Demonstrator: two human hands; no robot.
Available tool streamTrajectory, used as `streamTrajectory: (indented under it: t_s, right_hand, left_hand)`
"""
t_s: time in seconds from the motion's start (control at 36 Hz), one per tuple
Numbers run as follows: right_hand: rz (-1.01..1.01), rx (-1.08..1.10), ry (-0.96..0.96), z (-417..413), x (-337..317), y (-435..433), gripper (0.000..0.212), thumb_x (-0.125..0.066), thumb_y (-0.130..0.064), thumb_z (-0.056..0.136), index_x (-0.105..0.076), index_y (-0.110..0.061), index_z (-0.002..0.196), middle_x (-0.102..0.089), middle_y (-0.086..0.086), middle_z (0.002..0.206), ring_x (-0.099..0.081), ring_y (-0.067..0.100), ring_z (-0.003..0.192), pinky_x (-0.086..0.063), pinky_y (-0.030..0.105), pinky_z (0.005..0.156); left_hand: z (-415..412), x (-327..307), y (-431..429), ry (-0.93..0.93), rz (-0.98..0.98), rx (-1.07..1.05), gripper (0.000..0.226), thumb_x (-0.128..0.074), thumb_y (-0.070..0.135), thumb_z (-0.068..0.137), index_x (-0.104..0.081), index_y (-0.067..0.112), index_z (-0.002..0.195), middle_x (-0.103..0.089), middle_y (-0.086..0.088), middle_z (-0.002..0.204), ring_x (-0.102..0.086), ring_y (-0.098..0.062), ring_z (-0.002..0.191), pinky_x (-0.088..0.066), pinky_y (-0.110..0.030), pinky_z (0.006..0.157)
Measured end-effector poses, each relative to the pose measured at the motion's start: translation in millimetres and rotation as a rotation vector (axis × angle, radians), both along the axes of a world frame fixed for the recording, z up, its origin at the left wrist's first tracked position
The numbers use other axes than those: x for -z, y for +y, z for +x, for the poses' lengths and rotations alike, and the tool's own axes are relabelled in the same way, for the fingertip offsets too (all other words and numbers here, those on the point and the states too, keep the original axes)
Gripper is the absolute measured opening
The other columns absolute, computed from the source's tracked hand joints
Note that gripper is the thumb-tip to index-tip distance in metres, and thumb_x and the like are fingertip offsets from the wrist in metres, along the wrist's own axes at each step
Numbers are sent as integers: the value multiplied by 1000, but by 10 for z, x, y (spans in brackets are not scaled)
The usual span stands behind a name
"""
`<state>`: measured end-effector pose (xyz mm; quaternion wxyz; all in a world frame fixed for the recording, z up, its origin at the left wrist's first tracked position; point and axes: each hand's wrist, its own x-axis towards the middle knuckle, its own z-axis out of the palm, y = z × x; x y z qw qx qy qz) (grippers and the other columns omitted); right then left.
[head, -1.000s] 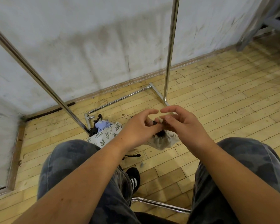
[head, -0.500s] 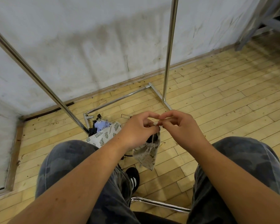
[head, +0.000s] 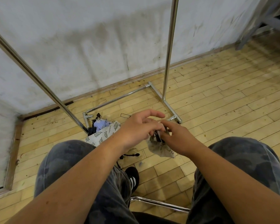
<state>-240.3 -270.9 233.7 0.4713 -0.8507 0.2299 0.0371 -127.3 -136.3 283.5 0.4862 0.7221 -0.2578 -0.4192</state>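
A small beige cloth pouch with a dark opening hangs between my hands, above the floor and between my knees. My left hand is over its top left, fingers curled at the pouch mouth with the index finger stretched out. My right hand grips the pouch's top right edge, its fingers partly hidden behind the cloth. What lies inside the dark opening cannot be made out.
A chrome clothes rack stands ahead, its base bars on the wooden floor by the white wall. A leaf-print bag with blue cloth lies at the rack's left foot. My shoe and a chair rail are below.
The pouch has swung from hanging under my left hand to below my right hand. Both hands dropped a little and my left index finger has stretched out.
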Motion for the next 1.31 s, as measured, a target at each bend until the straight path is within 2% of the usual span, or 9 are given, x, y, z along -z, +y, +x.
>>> streamTrajectory:
  t_s: [0.22, 0.44, 0.64, 0.83, 0.92, 1.06, 1.17, 1.25, 1.31]
  right_hand:
    - [-3, -10, 62, 59, 157, -42, 23, -58, -33, 101, -59, -55, 106, -67, -9, 122, -60, 15, 113, -50, 33, 88]
    - [-72, -118, 117, 91, 247, -2, 27, -51, -19, 100, -62, -43, 108, -64, -15, 96, -57, 4, 84, -41, 17, 66]
    - [82, -65, -14, 89, 173, -26, 25, -65, -26, 98, -70, -40, 117, -73, -19, 110, -67, 1, 105, -54, 31, 98]
    - [149, -152, 15, 74, 107, 44, 35, -65, -21, 100, -62, -55, 89, -70, -27, 84, -63, -12, 84, -48, 18, 80]
    - [134, -147, 6, 104, 77, 104, 32, -63, -21, 100, -63, -53, 95, -73, -15, 99, -66, 2, 100, -54, 28, 92]
    - [33, -182, 33, 128, 50, 176, 36, -58, -21, 99, -57, -54, 86, -69, -11, 100, -66, 14, 98, -56, 44, 94]
    - [105, -131, -108, 142, -58, 222, 33, -63, -27, 100, -61, -60, 96, -73, -15, 101, -67, 5, 100, -55, 36, 96]
    - [228, -113, -181, 184, -226, 260, 17, -60, -28, 103, -72, -38, 110, -75, -10, 102, -69, 7, 98, -56, 27, 89]
    - [271, -72, -217, 213, -325, 266, 17, -58, -33, 103, -72, -23, 105, -73, 6, 100, -68, 23, 96, -54, 38, 88]
  left_hand:
    - [-40, -84, 34, -1, -67, 60, 20, -67, 15, 94, -69, 29, 110, -81, -5, 96, -53, -9, 67, -42, -27, 74]
    - [-43, -104, 62, 4, -3, 113, 19, -65, 7, 96, -65, 23, 105, -81, -5, 98, -55, -11, 62, -39, -20, 61]
    - [10, -94, 82, 22, -50, -9, 19, -72, 16, 88, -74, 34, 95, -69, -9, 86, -42, -11, 57, -36, -36, 66]
    - [-35, -152, 139, 26, -105, 5, 16, -73, 18, 90, -71, 30, 99, -73, -6, 79, -50, -19, 66, -39, -29, 68]
    - [-51, -206, 171, 5, -126, 26, 18, -68, 9, 97, -70, 22, 109, -73, -10, 81, -59, -3, 59, -43, -23, 71]
    - [-55, -187, 212, -72, -53, 79, 24, -70, 11, 96, -70, 30, 111, -76, -1, 81, -75, -21, 92, -54, -38, 96]
    - [24, -224, 225, -135, -55, 18, 25, -67, 15, 99, -70, 35, 113, -71, 4, 79, -64, -18, 75, -52, -33, 80]
    - [100, -299, 275, -162, -108, -83, 27, -65, 15, 99, -72, 38, 110, -72, -1, 82, -53, -21, 66, -43, -34, 69]
    - [151, -365, 319, -162, -128, -127, 27, -64, 14, 98, -73, 37, 110, -72, -2, 79, -44, -25, 66, -38, -40, 68]
